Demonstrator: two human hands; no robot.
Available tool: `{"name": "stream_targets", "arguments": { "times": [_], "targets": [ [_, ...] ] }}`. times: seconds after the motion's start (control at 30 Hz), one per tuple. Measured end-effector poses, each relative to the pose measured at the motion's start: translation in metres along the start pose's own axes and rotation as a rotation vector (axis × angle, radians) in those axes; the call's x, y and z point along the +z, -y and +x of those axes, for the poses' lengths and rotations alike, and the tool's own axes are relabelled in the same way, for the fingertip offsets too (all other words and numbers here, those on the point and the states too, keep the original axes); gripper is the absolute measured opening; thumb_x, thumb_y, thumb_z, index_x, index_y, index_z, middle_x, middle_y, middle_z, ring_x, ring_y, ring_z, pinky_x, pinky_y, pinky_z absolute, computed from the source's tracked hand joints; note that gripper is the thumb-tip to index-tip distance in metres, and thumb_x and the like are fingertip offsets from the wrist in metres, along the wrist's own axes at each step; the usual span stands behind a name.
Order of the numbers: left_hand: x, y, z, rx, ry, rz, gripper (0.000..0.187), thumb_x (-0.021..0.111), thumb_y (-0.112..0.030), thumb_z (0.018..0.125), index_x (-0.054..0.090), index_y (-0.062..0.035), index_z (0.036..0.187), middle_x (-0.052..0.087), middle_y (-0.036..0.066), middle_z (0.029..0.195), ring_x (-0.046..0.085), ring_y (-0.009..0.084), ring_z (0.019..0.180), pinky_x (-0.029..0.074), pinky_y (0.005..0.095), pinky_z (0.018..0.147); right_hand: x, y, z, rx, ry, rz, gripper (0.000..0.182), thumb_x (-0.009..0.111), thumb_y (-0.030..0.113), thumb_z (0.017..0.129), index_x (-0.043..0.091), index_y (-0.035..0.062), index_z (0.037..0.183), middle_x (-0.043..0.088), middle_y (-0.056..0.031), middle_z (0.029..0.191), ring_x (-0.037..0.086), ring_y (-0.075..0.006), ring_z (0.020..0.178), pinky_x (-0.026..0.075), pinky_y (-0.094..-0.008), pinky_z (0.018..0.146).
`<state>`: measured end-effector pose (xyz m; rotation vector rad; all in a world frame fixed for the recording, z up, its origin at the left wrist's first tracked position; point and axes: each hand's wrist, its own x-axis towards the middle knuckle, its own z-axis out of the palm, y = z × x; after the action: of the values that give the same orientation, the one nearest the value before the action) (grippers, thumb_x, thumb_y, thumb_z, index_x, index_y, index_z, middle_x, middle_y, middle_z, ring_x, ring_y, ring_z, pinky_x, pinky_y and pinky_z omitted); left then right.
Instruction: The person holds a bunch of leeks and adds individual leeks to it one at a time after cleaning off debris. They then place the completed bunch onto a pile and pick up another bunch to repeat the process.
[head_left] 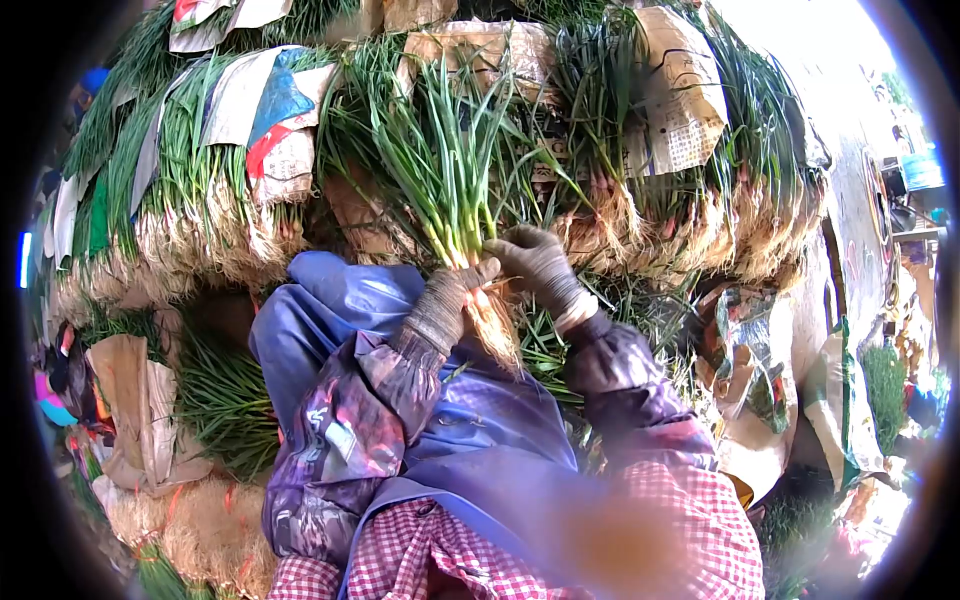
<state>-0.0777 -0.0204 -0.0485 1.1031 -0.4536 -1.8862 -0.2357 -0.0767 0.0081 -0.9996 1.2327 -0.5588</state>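
My left hand (455,295), in a dirty grey knit glove, is closed round the lower stalks of a bunch of green garlic (455,195). The green leaves fan upward and the pale roots hang below the fist, over my lap. My right hand (537,268), gloved the same way, is beside the bunch with its curled fingertips at the stalks. Whatever those fingertips pinch is hidden. A blue apron (490,430) covers my lap and knees beneath both hands.
More rooted bunches (220,225) are stacked in rows ahead, roots toward me, with printed paper sheets (680,95) among them. Leafy greens (232,400) lie at my left knee, near brown paper (145,400). A white sack (840,410) stands at the right.
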Motion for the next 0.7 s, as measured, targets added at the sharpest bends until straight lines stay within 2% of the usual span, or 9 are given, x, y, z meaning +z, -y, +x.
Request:
{"name": "stream_targets", "arguments": {
  "times": [0.03, 0.17, 0.27, 0.3, 0.4, 0.47, 0.57, 0.6, 0.7],
  "targets": [
    [0.009, 0.001, -0.003, 0.06, -0.094, -0.127, 0.025, 0.073, -0.012, 0.077, 0.06, -0.0026, 0.096, 0.063, 0.005, 0.079, 0.063, 0.0175, 0.068, 0.053, 0.0279, 0.061, 0.008, -0.004, 0.002, -0.077, -0.026, 0.031, 0.029, 0.073, 0.025, 0.081, 0.064, -0.0007, 0.091, 0.064, -0.0034, 0.074, 0.059, -0.0098, 0.063, 0.048, -0.0206, 0.056],
    [0.02, -0.009, -0.016, 0.066, -0.05, -0.132, 0.021, 0.067, -0.008, 0.082, 0.059, -0.0053, 0.102, 0.065, 0.007, 0.084, 0.065, 0.0188, 0.073, 0.055, 0.0334, 0.06, 0.012, -0.008, 0.016, -0.011, 0.103, 0.476, 0.028, 0.067, 0.025, 0.087, 0.063, -0.0023, 0.091, 0.063, -0.002, 0.076, 0.056, -0.0078, 0.06, 0.047, -0.0206, 0.056],
    [0.01, -0.008, -0.011, 0.027, -0.012, -0.223, 0.022, 0.067, -0.009, 0.081, 0.058, -0.0041, 0.101, 0.065, 0.008, 0.082, 0.065, 0.0192, 0.071, 0.055, 0.0342, 0.059, 0.013, -0.028, 0.038, -0.375, -0.186, -0.009, 0.025, 0.066, 0.024, 0.088, 0.064, -0.0003, 0.089, 0.061, 0.0005, 0.073, 0.054, -0.0067, 0.059, 0.045, -0.0203, 0.054],
    [0.013, -0.01, -0.012, 0.069, 0.019, -0.238, 0.022, 0.067, -0.012, 0.081, 0.058, -0.0033, 0.099, 0.065, 0.008, 0.079, 0.064, 0.0197, 0.068, 0.055, 0.0344, 0.06, 0.016, -0.027, 0.043, -0.415, -0.226, 0.043, 0.023, 0.065, 0.024, 0.088, 0.065, 0.0012, 0.089, 0.059, 0.0021, 0.068, 0.052, -0.0051, 0.057, 0.043, -0.0187, 0.052],
    [0.021, -0.014, -0.018, 0.045, -0.063, -0.233, 0.02, 0.064, -0.012, 0.082, 0.058, -0.0036, 0.099, 0.065, 0.009, 0.079, 0.063, 0.0203, 0.066, 0.054, 0.0351, 0.062, 0.025, -0.029, 0.037, -0.157, -0.311, 0.379, 0.023, 0.063, 0.025, 0.09, 0.064, 0.0046, 0.081, 0.059, 0.0026, 0.065, 0.052, -0.0032, 0.056, 0.042, -0.0179, 0.048],
    [0.02, -0.015, -0.023, 0.002, 0.032, -0.342, 0.019, 0.062, -0.011, 0.082, 0.058, -0.005, 0.1, 0.063, 0.008, 0.08, 0.06, 0.0194, 0.066, 0.052, 0.0349, 0.062, 0.0, -0.049, 0.053, -0.132, -0.298, 0.88, 0.022, 0.058, 0.027, 0.092, 0.058, 0.0115, 0.076, 0.058, 0.004, 0.065, 0.049, -0.0032, 0.05, 0.042, -0.0156, 0.042],
    [0.022, -0.022, -0.028, -0.008, 0.093, -0.417, 0.019, 0.061, -0.011, 0.082, 0.057, -0.0042, 0.099, 0.061, 0.007, 0.083, 0.057, 0.0178, 0.064, 0.049, 0.034, 0.062, -0.021, -0.062, 0.063, -0.017, 0.092, 0.902, 0.026, 0.052, 0.033, 0.095, 0.058, 0.0088, 0.088, 0.053, 0.0035, 0.064, 0.046, -0.0048, 0.051, 0.04, -0.0194, 0.044],
    [0.02, -0.019, -0.029, -0.043, 0.091, -0.441, 0.019, 0.061, -0.012, 0.081, 0.057, -0.0041, 0.098, 0.061, 0.007, 0.084, 0.057, 0.0173, 0.064, 0.048, 0.0337, 0.062, -0.014, -0.059, 0.054, -0.01, 0.417, 0.982, 0.029, 0.051, 0.035, 0.095, 0.059, 0.0068, 0.096, 0.05, 0.0035, 0.064, 0.044, -0.0072, 0.052, 0.039, -0.0221, 0.05],
    [0.037, -0.04, -0.042, -0.055, 0.147, -0.372, 0.022, 0.061, -0.015, 0.08, 0.059, -0.002, 0.098, 0.064, 0.01, 0.081, 0.061, 0.02, 0.068, 0.051, 0.0344, 0.064, 0.009, -0.032, 0.045, -0.13, 0.572, 1.076, 0.029, 0.051, 0.032, 0.095, 0.057, 0.0054, 0.106, 0.045, 0.0042, 0.063, 0.039, -0.0079, 0.054, 0.039, -0.0223, 0.06]
  ]
}}
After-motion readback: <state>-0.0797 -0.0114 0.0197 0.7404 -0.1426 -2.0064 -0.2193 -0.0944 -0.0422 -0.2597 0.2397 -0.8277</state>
